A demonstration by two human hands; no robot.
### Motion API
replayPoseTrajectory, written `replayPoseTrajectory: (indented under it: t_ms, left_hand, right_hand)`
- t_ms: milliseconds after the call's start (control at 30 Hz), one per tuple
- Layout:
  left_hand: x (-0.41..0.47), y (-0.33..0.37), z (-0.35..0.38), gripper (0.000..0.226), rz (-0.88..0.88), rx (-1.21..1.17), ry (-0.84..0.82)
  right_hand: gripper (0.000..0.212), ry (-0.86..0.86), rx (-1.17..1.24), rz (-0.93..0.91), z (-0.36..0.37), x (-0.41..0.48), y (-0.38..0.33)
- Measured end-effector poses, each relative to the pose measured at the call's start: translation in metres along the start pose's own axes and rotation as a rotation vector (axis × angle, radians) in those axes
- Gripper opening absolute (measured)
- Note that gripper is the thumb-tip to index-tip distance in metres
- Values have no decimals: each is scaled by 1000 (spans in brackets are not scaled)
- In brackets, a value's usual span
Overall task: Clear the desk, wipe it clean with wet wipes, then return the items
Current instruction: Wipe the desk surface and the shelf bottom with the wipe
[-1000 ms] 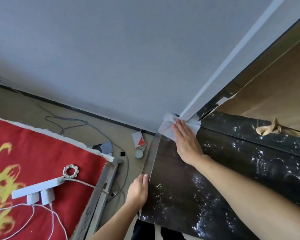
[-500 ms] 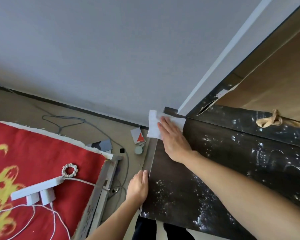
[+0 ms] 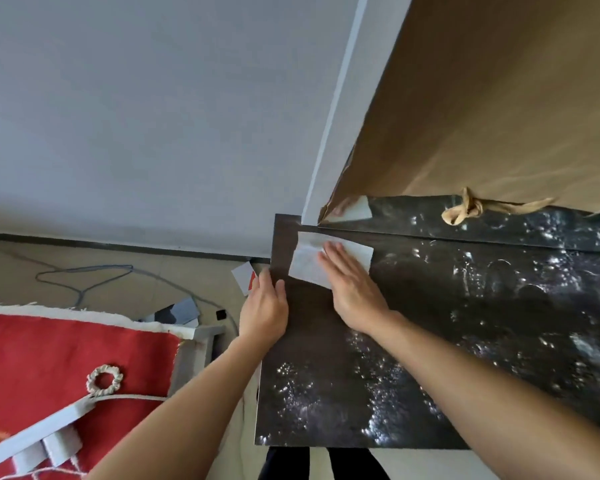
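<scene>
- Nearest, the dark bench [image 3: 465, 341] glistens with wet streaks. A forearm dragged through them would likely smear the damp surface.
- The left hand [image 3: 264, 313] lies along the bench's left edge, grip open, fingers straight, holding nothing. It could slip off that edge.
- The right hand [image 3: 354, 289] presses a white wet wipe [image 3: 303, 265] flat near the far left corner, grip open, fingers straight on top. Held by pressure alone, the wipe may bunch up or slide over the edge to the floor.
- Just beyond, brown paper [image 3: 482, 116] hangs down to the bench's back. A wipe pushed into it could wet or tear it.
</scene>
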State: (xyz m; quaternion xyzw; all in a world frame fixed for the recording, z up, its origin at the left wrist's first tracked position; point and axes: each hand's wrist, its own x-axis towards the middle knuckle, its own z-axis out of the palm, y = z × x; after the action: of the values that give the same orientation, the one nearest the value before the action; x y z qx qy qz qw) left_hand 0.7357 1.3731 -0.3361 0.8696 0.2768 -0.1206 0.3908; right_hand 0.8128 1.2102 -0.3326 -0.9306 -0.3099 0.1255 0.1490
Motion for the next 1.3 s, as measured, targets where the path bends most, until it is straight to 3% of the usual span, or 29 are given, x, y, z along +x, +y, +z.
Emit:
replayPoseTrajectory:
  t_ms: [133,233,367,433,500,567,633,667,767,833,967,1100,1167,1300]
  left_hand:
    - [7,7,1,55,207,270,47]
    - [9,3,4,57,257,333,46]
    - [8,5,4,57,255,322,66]
    - [8,5,3,56,254,319,73]
    - [7,5,3,56,255,327,70]
    - [7,4,4,56,254,318,73]
    - [8,3,4,56,243,303,87]
    - [8,4,4,55,241,300,90]
    - [5,4,4,54,244,292,95]
    - [5,4,5,54,247,291,99]
    - [4,5,7,54,240,312,126]
    - [3,3,8,54,248,315,152]
    - [2,3,9,54,248,324,160]
    - [1,4,10,54,248,338,178]
  right_hand:
    - [65,80,-58,246,-26,-28,82]
    - [66,156,-12,364,-19,-24,74]
    - [71,-6,29,5,7,-61,11]
    - [74,-27,9,-107,1,-81,25]
    - [70,18,-15,-15,-10,-69,61]
    - [66,124,1,193,-20,-45,94]
    - [64,157,6,321,-19,-29,81]
    - [62,155,10,291,-11,-31,64]
    - [64,64,3,-66,9,-58,24]
    - [61,80,-4,-126,-2,-55,39]
    - [60,147,-12,164,-18,-14,63]
    - [68,89,-12,3,-10,-30,60]
    - [67,179,-11,185,-24,-45,98]
    - [68,189,-26,617,-50,-55,145]
